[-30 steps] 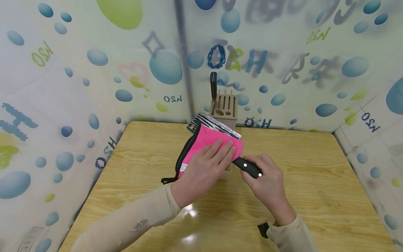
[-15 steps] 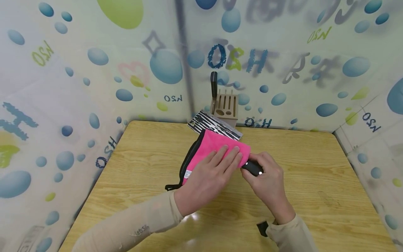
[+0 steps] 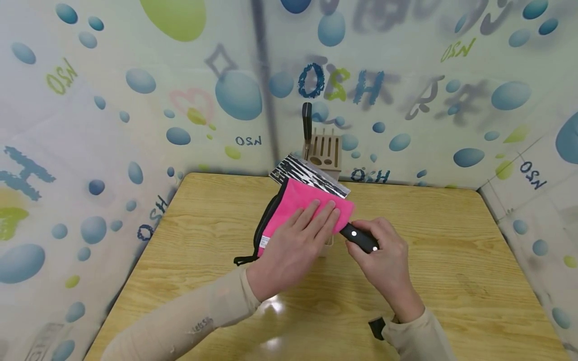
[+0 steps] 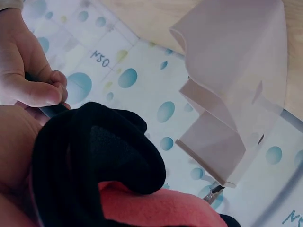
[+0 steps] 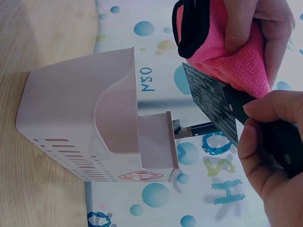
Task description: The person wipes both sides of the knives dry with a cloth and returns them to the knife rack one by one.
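Observation:
A cleaver with a broad blade [image 3: 313, 175] and a black riveted handle [image 3: 358, 239] is held up over the middle of the table, blade toward the far left. My right hand [image 3: 386, 258] grips the handle. My left hand [image 3: 293, 245] holds a pink cloth [image 3: 295, 193] with black trim against the blade, its fingers laid over the upper face. In the right wrist view, the left thumb pinches the folded pink cloth [image 5: 229, 61] round the blade near the handle. The cloth covers the lower part of the blade; a patterned strip [image 5: 208, 99] shows beyond it.
Behind the cleaver a beige knife block [image 3: 331, 150] with slots stands near the table's back edge. One black-handled knife [image 3: 307, 120] is upright in it. Patterned curtain walls [image 3: 239, 95] enclose the wooden table [image 3: 451, 260].
The cloth and left hand first slid down toward the handle, then back up and left along the blade, uncovering more handle. The right hand stayed nearly in place.

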Demonstrator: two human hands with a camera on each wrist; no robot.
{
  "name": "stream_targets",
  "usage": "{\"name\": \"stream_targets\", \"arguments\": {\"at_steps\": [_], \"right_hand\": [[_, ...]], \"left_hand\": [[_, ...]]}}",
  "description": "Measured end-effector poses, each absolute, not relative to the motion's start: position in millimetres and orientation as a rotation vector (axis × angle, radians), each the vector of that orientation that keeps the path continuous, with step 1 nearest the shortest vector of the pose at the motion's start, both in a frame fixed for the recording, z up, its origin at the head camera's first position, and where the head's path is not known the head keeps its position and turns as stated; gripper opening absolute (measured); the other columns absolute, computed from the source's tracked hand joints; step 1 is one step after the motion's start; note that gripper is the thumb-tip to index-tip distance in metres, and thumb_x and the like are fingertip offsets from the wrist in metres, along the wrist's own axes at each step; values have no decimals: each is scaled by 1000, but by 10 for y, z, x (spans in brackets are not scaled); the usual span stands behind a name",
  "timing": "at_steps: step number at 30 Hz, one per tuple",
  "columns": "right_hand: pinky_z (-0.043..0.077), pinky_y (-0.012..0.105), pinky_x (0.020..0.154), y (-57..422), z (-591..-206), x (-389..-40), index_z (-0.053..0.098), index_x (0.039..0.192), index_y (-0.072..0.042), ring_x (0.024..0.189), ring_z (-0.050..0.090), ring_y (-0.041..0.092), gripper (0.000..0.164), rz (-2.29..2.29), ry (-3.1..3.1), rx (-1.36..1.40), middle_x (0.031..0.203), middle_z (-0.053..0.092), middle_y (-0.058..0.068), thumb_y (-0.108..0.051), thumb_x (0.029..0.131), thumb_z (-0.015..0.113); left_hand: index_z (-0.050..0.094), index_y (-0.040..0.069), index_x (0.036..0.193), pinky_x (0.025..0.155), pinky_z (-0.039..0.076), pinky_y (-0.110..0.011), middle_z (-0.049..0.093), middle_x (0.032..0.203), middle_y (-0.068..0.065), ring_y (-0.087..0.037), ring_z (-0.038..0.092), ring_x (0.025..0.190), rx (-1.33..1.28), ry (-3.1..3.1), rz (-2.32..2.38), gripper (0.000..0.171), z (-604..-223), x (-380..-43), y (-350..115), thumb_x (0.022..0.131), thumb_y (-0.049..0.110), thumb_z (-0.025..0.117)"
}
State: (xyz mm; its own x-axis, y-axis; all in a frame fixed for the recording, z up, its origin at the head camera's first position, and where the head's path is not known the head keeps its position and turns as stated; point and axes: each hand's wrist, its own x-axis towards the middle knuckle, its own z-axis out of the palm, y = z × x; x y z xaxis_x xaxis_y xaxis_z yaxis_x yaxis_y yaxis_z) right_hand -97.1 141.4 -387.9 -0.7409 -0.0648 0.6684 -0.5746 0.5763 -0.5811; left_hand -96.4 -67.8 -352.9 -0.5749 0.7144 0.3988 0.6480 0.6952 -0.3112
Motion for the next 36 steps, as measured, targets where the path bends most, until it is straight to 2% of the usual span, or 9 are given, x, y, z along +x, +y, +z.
{"name": "stream_targets", "arguments": {"at_steps": [11,19,36], "right_hand": [[45,6,74,1435,-3853,-961,77,99,0,74,63,18,32,1122,-2181,516,86,66,9,8,69,87],[47,7,73,1459,-3837,-948,77,98,2,75,61,14,33,1127,-2190,517,85,65,10,9,68,88],[45,10,67,1497,-3797,-926,78,99,-1,74,57,11,31,1098,-2226,519,85,64,8,7,70,87]], "left_hand": [[47,0,153,113,47,-43,50,156,-16,-35,52,141,-1022,-2411,152,57,-3514,-1047,-723,99,10,61],[47,0,153,115,45,-44,48,157,-16,-38,50,141,-987,-2471,200,62,-3486,-1134,-812,97,10,68],[52,1,150,111,49,-43,54,152,-15,-36,56,137,-882,-2481,198,55,-3476,-1384,-1022,98,7,67]]}}
